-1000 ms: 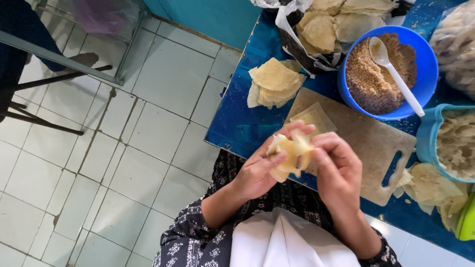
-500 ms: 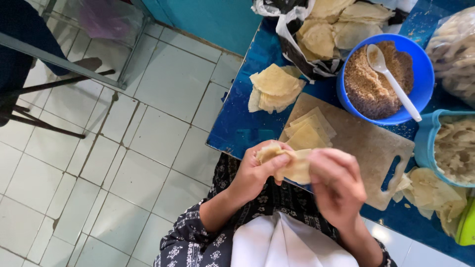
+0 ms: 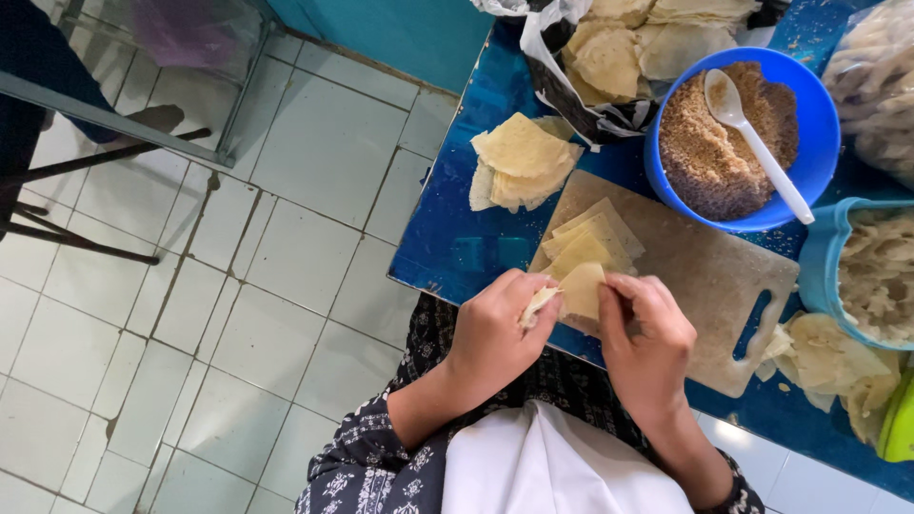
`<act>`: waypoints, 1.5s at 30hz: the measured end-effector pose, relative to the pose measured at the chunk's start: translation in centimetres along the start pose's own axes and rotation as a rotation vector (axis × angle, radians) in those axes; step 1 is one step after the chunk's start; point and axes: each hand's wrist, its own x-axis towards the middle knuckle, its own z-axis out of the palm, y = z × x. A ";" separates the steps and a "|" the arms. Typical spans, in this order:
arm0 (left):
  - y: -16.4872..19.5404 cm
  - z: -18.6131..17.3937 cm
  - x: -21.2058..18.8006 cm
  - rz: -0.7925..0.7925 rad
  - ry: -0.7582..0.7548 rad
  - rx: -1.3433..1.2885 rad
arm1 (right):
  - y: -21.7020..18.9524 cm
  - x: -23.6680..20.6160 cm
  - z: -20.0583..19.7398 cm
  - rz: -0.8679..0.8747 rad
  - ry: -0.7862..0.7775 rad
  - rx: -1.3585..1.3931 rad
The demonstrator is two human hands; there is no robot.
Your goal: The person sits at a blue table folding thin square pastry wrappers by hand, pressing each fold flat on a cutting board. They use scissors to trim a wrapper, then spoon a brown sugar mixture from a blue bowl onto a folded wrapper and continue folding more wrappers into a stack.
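1. Holding a pale dough wrapper [image 3: 571, 290] between both hands, just above the near edge of the wooden cutting board [image 3: 705, 276].
2. Left hand [image 3: 495, 333] closed on the wrapper's left end, thumb and fingers pinching a folded corner.
3. Right hand [image 3: 647, 338] gripping the right edge, fingertips curled over the sheet.
4. Compared with a second ago: wrapper no longer bunched high between the palms but lowered and spread flatter, with the hands drawn slightly apart; judged to mean folding or sealing of this piece in progress, not finished.
5. Just beyond the hands, lying on the board: a small stack of square wrappers [image 3: 590, 238], apparently unchanged.
6. Farther ahead and to the left of the hands: a loose pile of round wrappers [image 3: 522, 162] on the blue table [image 3: 457, 247].
7. Ahead and to the right: blue bowl [image 3: 809, 162] of brown crumbly filling with a white spoon [image 3: 757, 143] resting in it.
8. Far right of the right hand: a teal container [image 3: 824, 257] of pale pieces, plus loose wrappers [image 3: 828, 357] beside the board.
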 end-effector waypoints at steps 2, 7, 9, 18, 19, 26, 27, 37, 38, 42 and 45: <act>0.1 -0.1 0.1 -0.005 -0.010 0.041 | -0.7 0.9 0.3 -0.073 -0.012 -0.085; -1.2 -2.1 0.1 -0.243 -0.129 -0.319 | -2.5 2.5 0.2 -0.195 -0.011 -0.351; -1.7 -2.5 0.1 -0.344 -0.200 -1.006 | -3.2 2.9 -0.3 -0.245 -0.075 -0.461; -0.5 -1.0 -0.4 -0.278 -0.379 -1.519 | -5.9 1.5 -0.4 -0.188 -0.205 0.148; -0.5 -1.0 -0.4 -0.257 -0.390 -1.502 | -5.8 1.6 -0.1 -0.158 -0.255 0.203; -0.6 -0.9 -0.5 -0.257 -0.403 -1.367 | -5.0 1.7 0.2 -0.079 -0.270 0.267; -0.8 -0.9 -0.5 -0.241 -0.393 -1.340 | -5.1 1.5 0.2 -0.135 -0.259 0.228; -1.3 -0.9 -0.5 -0.266 -0.399 -1.535 | -3.2 1.9 -0.2 0.236 -0.376 0.762; -1.2 -0.9 -0.6 -0.263 -0.396 -1.513 | -3.2 1.8 -0.2 0.214 -0.378 0.719; -1.0 -0.8 -0.6 -0.231 -0.389 -1.412 | -3.5 1.1 0.3 0.001 -0.321 0.396; -0.8 -0.8 -0.5 -0.196 -0.407 -1.363 | -3.4 1.2 0.4 -0.013 -0.292 0.349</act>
